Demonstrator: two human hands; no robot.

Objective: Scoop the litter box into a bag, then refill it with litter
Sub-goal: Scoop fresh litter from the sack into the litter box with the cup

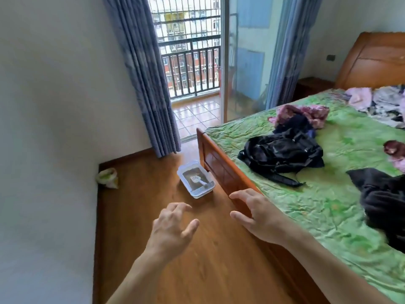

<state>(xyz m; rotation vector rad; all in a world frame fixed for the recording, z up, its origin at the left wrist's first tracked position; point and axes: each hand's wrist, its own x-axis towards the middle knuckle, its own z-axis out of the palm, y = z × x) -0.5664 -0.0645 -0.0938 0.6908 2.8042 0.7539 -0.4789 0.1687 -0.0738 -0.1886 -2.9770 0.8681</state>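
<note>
I'm reaching my left hand (173, 229) and right hand (256, 216), both loose and holding nothing, toward the litter box (195, 179) because its scoop (198, 185) is lying inside.

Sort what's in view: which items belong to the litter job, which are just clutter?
For the job:
litter box on the floor by the bed's footboard
white scoop lying in the litter
green-and-white bag against the wall, contents not visible
left hand and right hand, both empty

Lying about:
black backpack on the bed
dark garment
pink and purple clothes
</note>
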